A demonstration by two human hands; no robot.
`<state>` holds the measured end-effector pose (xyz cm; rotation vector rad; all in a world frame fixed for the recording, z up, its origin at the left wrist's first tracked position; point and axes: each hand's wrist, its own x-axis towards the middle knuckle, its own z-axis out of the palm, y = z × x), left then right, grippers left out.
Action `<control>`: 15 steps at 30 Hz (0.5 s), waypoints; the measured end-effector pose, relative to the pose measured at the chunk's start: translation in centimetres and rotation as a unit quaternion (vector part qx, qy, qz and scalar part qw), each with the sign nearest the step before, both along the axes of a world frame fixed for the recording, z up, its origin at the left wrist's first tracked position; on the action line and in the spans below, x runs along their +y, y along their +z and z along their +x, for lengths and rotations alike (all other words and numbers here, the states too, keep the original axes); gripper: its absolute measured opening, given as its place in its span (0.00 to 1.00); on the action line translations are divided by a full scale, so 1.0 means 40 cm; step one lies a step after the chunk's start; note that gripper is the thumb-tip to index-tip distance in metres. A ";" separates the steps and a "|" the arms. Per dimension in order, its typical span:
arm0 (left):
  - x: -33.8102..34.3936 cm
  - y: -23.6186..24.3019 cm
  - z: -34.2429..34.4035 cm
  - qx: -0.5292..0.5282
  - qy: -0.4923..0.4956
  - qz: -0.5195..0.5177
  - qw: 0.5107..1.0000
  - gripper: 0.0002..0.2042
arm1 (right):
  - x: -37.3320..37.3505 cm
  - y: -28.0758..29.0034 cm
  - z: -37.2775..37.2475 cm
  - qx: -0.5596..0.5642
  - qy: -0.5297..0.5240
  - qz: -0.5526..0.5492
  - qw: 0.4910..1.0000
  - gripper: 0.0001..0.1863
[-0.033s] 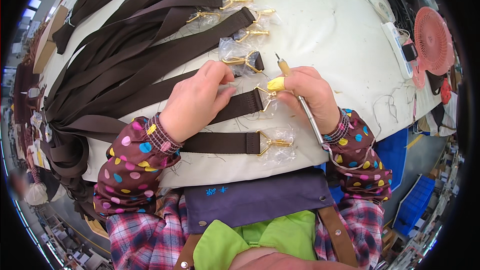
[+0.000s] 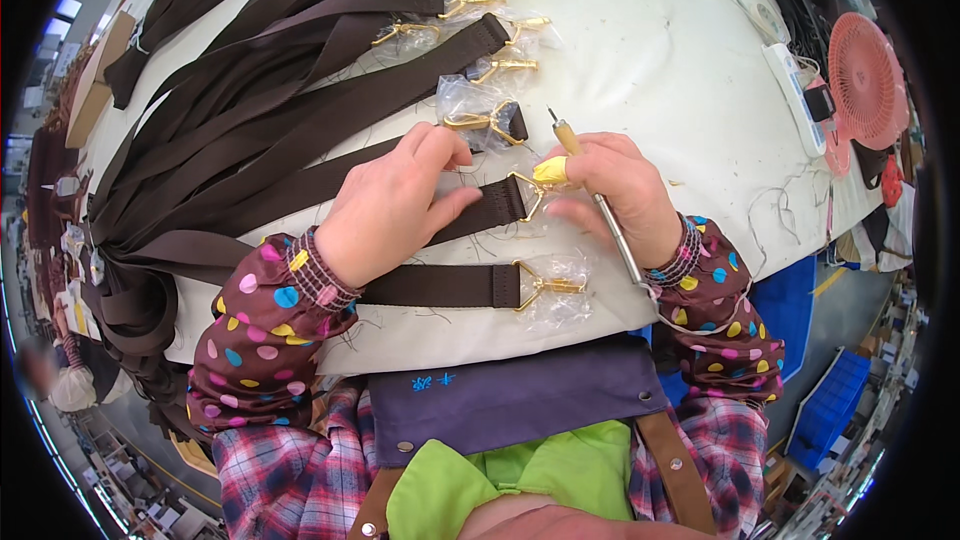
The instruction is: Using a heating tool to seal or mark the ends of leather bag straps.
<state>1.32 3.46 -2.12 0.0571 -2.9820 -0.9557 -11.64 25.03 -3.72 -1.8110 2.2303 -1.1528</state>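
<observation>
My left hand (image 2: 393, 202) rests over a dark brown webbing strap (image 2: 480, 215), thumb and forefinger apart, nothing visible between them; its other fingers are hidden. In my right hand (image 2: 625, 190) is a corded pen-shaped tool (image 2: 620, 240) with a metal shaft and a thin tip, slanting up and left. Yellow wrapping covers one of that hand's fingertips, which is beside the gold-coloured clasp (image 2: 528, 197) on the strap's stitched end. Nearer me lies another strap (image 2: 450, 286), whose gold clasp (image 2: 550, 286) is in clear plastic. Beyond my hands sits a further plastic-wrapped clasp (image 2: 490, 123).
Several more brown straps (image 2: 300, 130) with wrapped clasps spread across the white table (image 2: 640, 60) at left and far. A pink fan (image 2: 862, 70) and a white power strip (image 2: 795, 100) stand at the right. Blue crates (image 2: 828, 410) lie below the right edge.
My left thumb and forefinger have parted a little more, with the thumb shifting slightly right. The pen-shaped tool has moved very slightly left in my right hand.
</observation>
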 end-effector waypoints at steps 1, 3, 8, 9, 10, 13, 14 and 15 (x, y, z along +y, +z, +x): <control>0.001 0.014 0.003 -0.001 -0.001 0.000 1.000 0.15 | -0.001 -0.002 0.001 -0.001 -0.001 0.000 1.000 0.15; 0.000 0.043 0.011 -0.045 -0.072 -0.013 0.996 0.22 | -0.005 -0.005 0.003 0.035 0.038 0.001 0.999 0.16; 0.000 0.038 0.019 0.045 -0.127 -0.060 0.989 0.25 | 0.011 -0.016 -0.010 0.021 0.010 0.038 0.999 0.18; 0.001 0.038 0.021 0.044 -0.123 -0.056 0.990 0.23 | 0.011 -0.014 -0.011 0.005 -0.003 0.043 0.999 0.17; 0.002 0.037 0.022 0.043 -0.119 -0.051 0.991 0.21 | 0.010 -0.002 -0.007 0.005 -0.003 0.042 0.999 0.17; 0.002 0.026 0.028 0.039 -0.069 -0.038 0.996 0.16 | 0.013 0.027 -0.001 -0.149 -0.061 0.037 0.986 0.14; -0.001 0.036 0.025 0.041 -0.071 -0.039 0.996 0.16 | 0.013 0.026 -0.007 -0.165 -0.068 0.026 0.984 0.13; -0.006 0.056 0.022 -0.001 -0.056 0.044 0.997 0.14 | 0.014 0.025 -0.010 -0.183 -0.074 0.014 0.980 0.12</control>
